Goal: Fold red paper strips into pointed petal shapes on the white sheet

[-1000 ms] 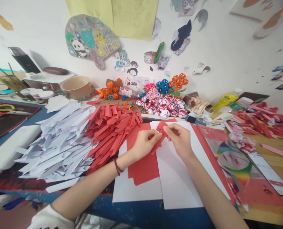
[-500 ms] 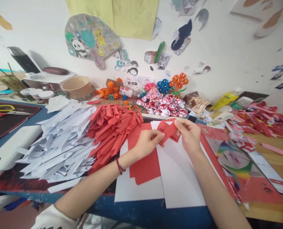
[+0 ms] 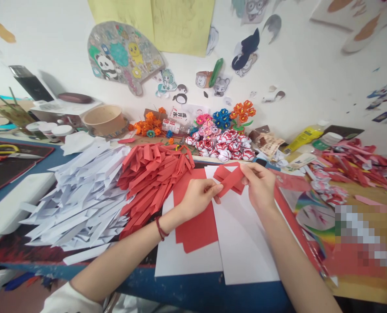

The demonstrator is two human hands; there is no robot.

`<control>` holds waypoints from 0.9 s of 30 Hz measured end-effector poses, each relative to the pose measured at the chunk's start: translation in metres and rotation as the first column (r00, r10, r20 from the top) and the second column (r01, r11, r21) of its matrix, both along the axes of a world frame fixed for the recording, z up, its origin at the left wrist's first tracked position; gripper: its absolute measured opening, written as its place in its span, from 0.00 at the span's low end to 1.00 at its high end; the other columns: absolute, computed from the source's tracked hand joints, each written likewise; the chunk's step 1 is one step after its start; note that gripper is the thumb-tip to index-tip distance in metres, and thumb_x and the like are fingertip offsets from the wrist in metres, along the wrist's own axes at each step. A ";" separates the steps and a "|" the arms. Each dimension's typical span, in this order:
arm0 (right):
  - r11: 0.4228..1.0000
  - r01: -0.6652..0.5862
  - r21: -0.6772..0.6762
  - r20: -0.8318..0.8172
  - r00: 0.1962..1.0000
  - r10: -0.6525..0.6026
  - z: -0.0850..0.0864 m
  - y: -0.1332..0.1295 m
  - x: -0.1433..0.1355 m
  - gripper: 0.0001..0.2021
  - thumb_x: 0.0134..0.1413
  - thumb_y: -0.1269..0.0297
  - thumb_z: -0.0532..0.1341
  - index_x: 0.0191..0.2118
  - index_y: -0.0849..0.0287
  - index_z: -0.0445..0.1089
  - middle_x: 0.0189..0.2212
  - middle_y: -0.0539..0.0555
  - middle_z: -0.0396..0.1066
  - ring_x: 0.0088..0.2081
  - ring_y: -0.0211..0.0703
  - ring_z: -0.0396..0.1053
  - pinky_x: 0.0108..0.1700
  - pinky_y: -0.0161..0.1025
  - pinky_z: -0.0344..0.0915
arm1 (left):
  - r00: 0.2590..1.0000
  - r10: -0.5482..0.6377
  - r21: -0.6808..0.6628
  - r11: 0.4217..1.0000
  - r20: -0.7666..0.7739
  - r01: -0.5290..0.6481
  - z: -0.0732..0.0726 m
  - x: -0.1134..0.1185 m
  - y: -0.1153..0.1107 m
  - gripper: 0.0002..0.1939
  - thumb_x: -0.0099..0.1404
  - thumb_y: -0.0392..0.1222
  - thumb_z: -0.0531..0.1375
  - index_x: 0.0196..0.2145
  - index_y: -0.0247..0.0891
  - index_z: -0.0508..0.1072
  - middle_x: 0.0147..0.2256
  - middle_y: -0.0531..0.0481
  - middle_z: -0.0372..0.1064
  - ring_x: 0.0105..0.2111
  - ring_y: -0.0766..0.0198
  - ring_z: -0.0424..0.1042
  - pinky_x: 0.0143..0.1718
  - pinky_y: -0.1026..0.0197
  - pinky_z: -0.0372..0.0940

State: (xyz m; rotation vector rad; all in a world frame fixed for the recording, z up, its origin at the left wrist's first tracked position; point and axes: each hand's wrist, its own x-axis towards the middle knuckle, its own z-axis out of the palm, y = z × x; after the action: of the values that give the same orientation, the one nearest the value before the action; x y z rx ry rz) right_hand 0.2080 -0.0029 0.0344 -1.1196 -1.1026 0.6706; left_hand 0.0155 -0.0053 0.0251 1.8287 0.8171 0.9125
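A folded red paper strip (image 3: 229, 181) is held up between both hands, just above the white sheets (image 3: 245, 243) and the red sheet (image 3: 193, 221) lying under the fingers. The left hand (image 3: 198, 198) has thumb and forefinger pressed together on the strip's lower left end, and the right hand (image 3: 260, 187) is pinching the upper right end, other fingers curled loosely behind it.

Handling, as a judgement: practically weightless, thin craft paper, stiff enough to keep a crease but easily crumpled or torn if squeezed mid-span. It's best taken at the ends or right on a fold line, with fingertips only, which is how it's gripped here. Probably not slippery, matte stock by the look of it.

Looks: flat bright red, matte, one narrow band doubled over so two layers cross at a shallow angle, with a sharp crease near the middle. How many folds are stacked can't be told.

Out past the left fingers, a big heap of white strips (image 3: 79, 195) and a heap of red strips (image 3: 151, 178) are piled up. Beyond the fingertips, finished paper roses (image 3: 224, 145) are bunched against the wall.
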 end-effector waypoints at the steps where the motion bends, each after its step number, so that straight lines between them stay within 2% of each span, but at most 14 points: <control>1: 1.000 -0.009 0.000 -0.010 1.000 0.009 0.001 -0.001 -0.001 0.10 0.48 0.57 0.67 0.26 0.58 0.71 0.16 0.46 0.60 0.19 0.34 0.54 0.23 0.36 0.51 | 1.000 0.004 0.004 1.000 -0.002 -0.004 0.001 0.000 0.000 0.26 0.69 0.55 0.51 0.22 0.35 0.73 0.23 0.49 0.72 0.23 0.68 0.64 0.27 0.65 0.54; 5: 1.000 -0.024 0.017 -0.042 0.999 0.025 0.002 -0.002 0.000 0.10 0.49 0.58 0.67 0.26 0.58 0.71 0.17 0.46 0.60 0.19 0.33 0.54 0.23 0.36 0.51 | 1.000 0.000 -0.025 1.000 0.019 0.000 -0.001 0.000 0.000 0.27 0.69 0.56 0.52 0.22 0.35 0.74 0.23 0.50 0.71 0.23 0.68 0.64 0.27 0.66 0.55; 9: 0.990 -0.120 -0.071 -0.067 0.991 0.115 0.004 -0.001 0.006 0.12 0.49 0.54 0.66 0.26 0.58 0.71 0.17 0.47 0.61 0.20 0.35 0.56 0.23 0.36 0.53 | 0.995 -0.027 -0.145 0.989 0.093 0.040 -0.006 0.001 0.001 0.26 0.67 0.58 0.52 0.23 0.35 0.73 0.24 0.49 0.72 0.24 0.67 0.64 0.28 0.66 0.57; 11: 0.968 -0.216 -0.129 -0.106 0.973 0.203 0.006 -0.002 0.007 0.14 0.51 0.50 0.64 0.31 0.57 0.73 0.21 0.49 0.66 0.21 0.35 0.58 0.24 0.36 0.55 | 0.989 -0.026 -0.207 0.977 0.142 0.055 -0.008 0.001 0.001 0.26 0.66 0.59 0.53 0.22 0.35 0.72 0.23 0.48 0.71 0.23 0.68 0.63 0.27 0.65 0.57; 14: 0.914 -0.366 -0.178 -0.153 0.927 0.341 0.008 -0.005 0.004 0.22 0.52 0.43 0.60 0.44 0.54 0.72 0.30 0.51 0.72 0.23 0.37 0.61 0.24 0.37 0.58 | 0.976 -0.025 -0.276 0.957 0.218 0.086 -0.010 0.002 0.002 0.26 0.66 0.59 0.53 0.21 0.35 0.70 0.22 0.48 0.70 0.22 0.69 0.61 0.27 0.65 0.56; 17: 0.860 -0.472 -0.195 -0.151 0.881 0.449 0.005 -0.008 0.000 0.29 0.47 0.38 0.61 0.50 0.52 0.70 0.38 0.55 0.74 0.25 0.39 0.65 0.24 0.37 0.59 | 0.958 -0.034 -0.334 0.933 0.284 0.132 -0.012 0.003 0.001 0.26 0.65 0.60 0.54 0.23 0.35 0.69 0.21 0.49 0.70 0.20 0.70 0.59 0.25 0.66 0.55; 19: 0.825 -0.531 -0.192 -0.134 0.847 0.514 0.002 -0.009 -0.001 0.29 0.46 0.39 0.63 0.49 0.54 0.71 0.41 0.57 0.74 0.27 0.40 0.67 0.25 0.38 0.60 | 0.947 -0.043 -0.370 0.914 0.319 0.166 -0.012 0.003 0.000 0.25 0.65 0.61 0.54 0.25 0.34 0.69 0.21 0.49 0.70 0.19 0.71 0.59 0.23 0.66 0.55; 22: 0.788 -0.591 -0.176 -0.097 0.806 0.583 -0.003 -0.009 -0.001 0.24 0.48 0.42 0.64 0.44 0.55 0.73 0.39 0.58 0.73 0.28 0.40 0.67 0.27 0.38 0.61 | 0.929 -0.076 -0.396 0.890 0.361 0.227 -0.011 0.004 -0.002 0.25 0.65 0.60 0.55 0.25 0.34 0.69 0.21 0.48 0.69 0.19 0.71 0.60 0.23 0.66 0.56; 25: 0.797 -0.583 -0.156 -0.074 0.812 0.579 -0.005 -0.009 -0.001 0.21 0.49 0.43 0.63 0.39 0.57 0.74 0.34 0.55 0.73 0.27 0.39 0.66 0.27 0.37 0.61 | 0.924 -0.131 -0.398 0.874 0.359 0.279 -0.010 0.005 -0.002 0.25 0.66 0.60 0.54 0.25 0.33 0.69 0.21 0.48 0.70 0.19 0.71 0.61 0.24 0.66 0.57; 27: 0.819 -0.552 -0.159 -0.067 0.833 0.549 -0.005 -0.009 -0.002 0.20 0.51 0.44 0.63 0.37 0.58 0.74 0.32 0.54 0.73 0.26 0.38 0.66 0.27 0.37 0.61 | 0.940 -0.175 -0.358 0.892 0.293 0.277 -0.009 0.005 0.000 0.27 0.67 0.60 0.52 0.25 0.33 0.71 0.23 0.47 0.71 0.20 0.70 0.62 0.24 0.65 0.58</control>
State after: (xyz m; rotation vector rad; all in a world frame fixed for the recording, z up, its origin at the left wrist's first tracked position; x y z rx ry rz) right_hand 0.2064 -0.0119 0.0291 -0.9288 -1.3892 1.2515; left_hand 0.0202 -0.0057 0.0161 1.3847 0.5602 0.7463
